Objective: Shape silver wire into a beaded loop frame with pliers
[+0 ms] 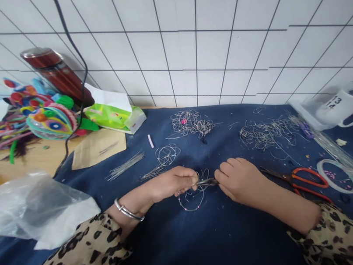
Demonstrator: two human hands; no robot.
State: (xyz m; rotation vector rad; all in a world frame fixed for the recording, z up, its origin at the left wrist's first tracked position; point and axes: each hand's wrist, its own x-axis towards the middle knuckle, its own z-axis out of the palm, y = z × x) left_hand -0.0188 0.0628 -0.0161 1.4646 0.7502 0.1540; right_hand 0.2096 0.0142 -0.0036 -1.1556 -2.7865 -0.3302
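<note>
My left hand [174,182] is closed, pinching a thin looped wire piece [191,199] with small pink beads that lies on the dark blue cloth [187,246]. My right hand [239,178] is closed around a small pair of pliers [208,182], whose tips meet the wire beside my left fingers. Both hands rest on the cloth near its middle, almost touching. A silver bangle sits on my left wrist.
Red-handled scissors [302,177] and a tape ring [338,175] lie right of my right hand. Wire tangles [264,133], finished wire loops [191,123] and straight wire bundles [125,166] lie farther back. A clear plastic bag [31,207], a red flask [55,73], colourful crafts [46,118] and a white mug [342,108] stand around.
</note>
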